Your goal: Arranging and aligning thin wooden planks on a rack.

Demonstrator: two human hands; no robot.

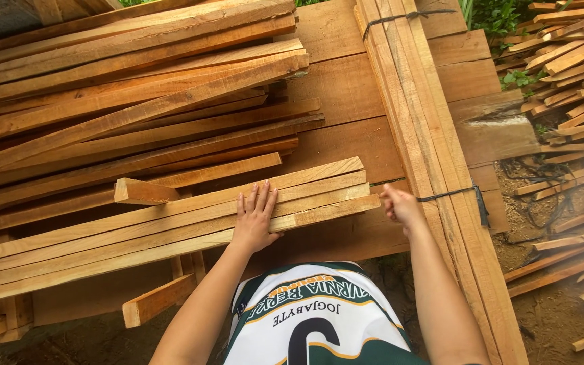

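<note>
While wide planks (346, 88) make a bed beneath everything, the row of slats (170, 226) lying across them serves as the landmark: four or five long pale strips side by side, flat, running from the lower left up to their cut ends at the right. Behind the row, farther from the person, a loose heap (123, 88) of longer slats slants the same way, and one short block (144, 192) sits at the row's far edge. Right of the row's ends lies a tied bundle (427, 149) of slats, bound with a dark strap (451, 195) level with those ends and reaching down past the person. Well right of the row, scattered offcuts (569, 101) lie on the ground. Below the row's near edge a short stub (159, 301) juts out. The left hand (256, 220) lies palm down on the row with fingers spread flat, pressing, not gripping. The right hand (400, 205) is at the row's cut ends, fingers curled into a loose fist against the end of the nearest slat; whether it holds anything cannot be told.
</note>
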